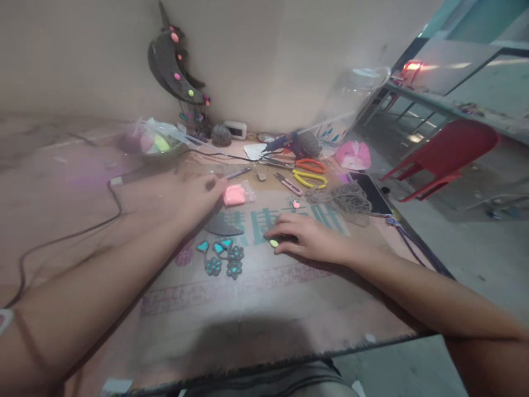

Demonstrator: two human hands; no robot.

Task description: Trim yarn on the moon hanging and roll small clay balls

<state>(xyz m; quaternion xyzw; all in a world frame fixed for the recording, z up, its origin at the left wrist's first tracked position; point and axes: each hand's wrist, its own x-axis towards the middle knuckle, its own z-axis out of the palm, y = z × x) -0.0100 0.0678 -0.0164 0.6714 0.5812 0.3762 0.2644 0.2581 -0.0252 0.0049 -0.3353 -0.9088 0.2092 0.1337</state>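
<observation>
My left hand (206, 190), slightly blurred, is closed at the fingertips beside a slim pen-like tool (239, 172) and a clear packet of pink clay (235, 194). Which of these it grips, I cannot make out. Low over the mat, my right hand (303, 237) curls its thumb and index finger around a small yellow-green piece (274, 243). Between the hands lie a dark curved crescent piece (223, 226), grey-rimmed turquoise hearts (202, 246) and grey flowers with turquoise petals (214, 267). A small pink piece (296, 204) sits just beyond the right hand.
Yellow-handled scissors (309, 179), orange-handled scissors (311, 165), a cutter (289, 184), grey yarn (345, 199) and a phone (370, 193) lie at the back right. Behind are a glue gun (285, 144) and a clear jug (343, 110). A cable (61, 237) crosses the left side.
</observation>
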